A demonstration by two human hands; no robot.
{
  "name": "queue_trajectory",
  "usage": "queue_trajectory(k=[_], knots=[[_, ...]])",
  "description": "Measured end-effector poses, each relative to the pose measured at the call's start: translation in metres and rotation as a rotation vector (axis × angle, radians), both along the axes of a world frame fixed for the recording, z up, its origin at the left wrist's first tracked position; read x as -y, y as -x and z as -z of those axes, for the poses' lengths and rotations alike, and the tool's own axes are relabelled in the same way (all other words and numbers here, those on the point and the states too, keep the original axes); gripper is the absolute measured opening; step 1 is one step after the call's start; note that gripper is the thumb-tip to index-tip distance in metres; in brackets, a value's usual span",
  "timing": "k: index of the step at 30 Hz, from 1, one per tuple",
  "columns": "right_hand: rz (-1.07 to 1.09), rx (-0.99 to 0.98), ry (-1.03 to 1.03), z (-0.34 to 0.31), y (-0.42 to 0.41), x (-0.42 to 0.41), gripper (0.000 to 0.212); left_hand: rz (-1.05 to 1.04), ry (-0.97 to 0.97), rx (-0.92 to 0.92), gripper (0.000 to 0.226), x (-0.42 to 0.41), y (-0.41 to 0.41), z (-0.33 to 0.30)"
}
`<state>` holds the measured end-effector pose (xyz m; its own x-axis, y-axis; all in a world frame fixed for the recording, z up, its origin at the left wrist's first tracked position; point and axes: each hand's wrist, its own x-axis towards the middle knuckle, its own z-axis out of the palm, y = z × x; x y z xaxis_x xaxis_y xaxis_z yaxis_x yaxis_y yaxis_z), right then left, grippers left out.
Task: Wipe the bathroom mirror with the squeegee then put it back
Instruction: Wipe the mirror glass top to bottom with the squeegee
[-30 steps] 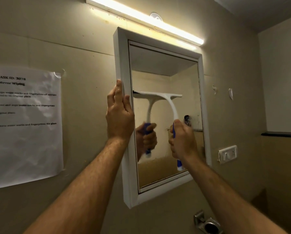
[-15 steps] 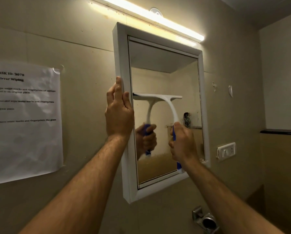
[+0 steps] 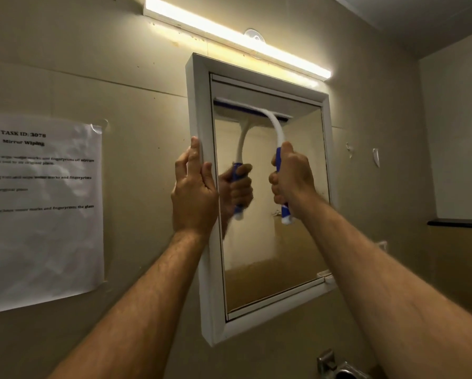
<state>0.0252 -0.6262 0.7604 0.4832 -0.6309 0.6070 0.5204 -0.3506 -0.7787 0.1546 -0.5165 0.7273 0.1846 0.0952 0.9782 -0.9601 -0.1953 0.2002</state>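
At centre frame, the right hand (image 3: 292,179) is fisted around the blue handle of a white squeegee (image 3: 273,127) (blade pressed near the mirror's (image 3: 270,242) top), while the left hand (image 3: 193,192), fingers together, grips the mirror's white left frame edge.

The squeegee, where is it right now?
In the head view the squeegee is in the right hand, its blade pressed to the upper part of the mirror, just under the frame's top edge and the light bar.
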Motion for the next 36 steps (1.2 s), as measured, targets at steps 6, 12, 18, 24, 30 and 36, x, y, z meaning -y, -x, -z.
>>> queue_trajectory(k=[6,12,18,24,30,36], knots=[[0.016,-0.025,0.028,0.033,0.008,0.007,0.036,0.016,0.025,-0.005,0.049,0.001,0.003,0.0],[-0.031,0.002,0.014,0.013,0.007,0.002,0.037,0.021,0.024,0.003,0.049,0.003,0.0,0.001],[0.018,-0.015,0.023,0.076,-0.009,0.009,0.039,0.045,0.051,-0.026,0.048,0.006,0.001,0.005],[-0.002,-0.05,0.036,0.106,0.001,0.011,0.045,0.126,0.115,-0.041,0.045,0.01,0.003,0.022],[-0.121,-0.017,0.007,0.071,0.007,0.01,0.04,0.159,0.099,-0.038,0.047,0.01,-0.001,0.029],[-0.103,-0.112,-0.058,0.135,0.01,0.007,0.044,0.175,0.1,-0.055,0.047,0.01,0.002,0.04]])
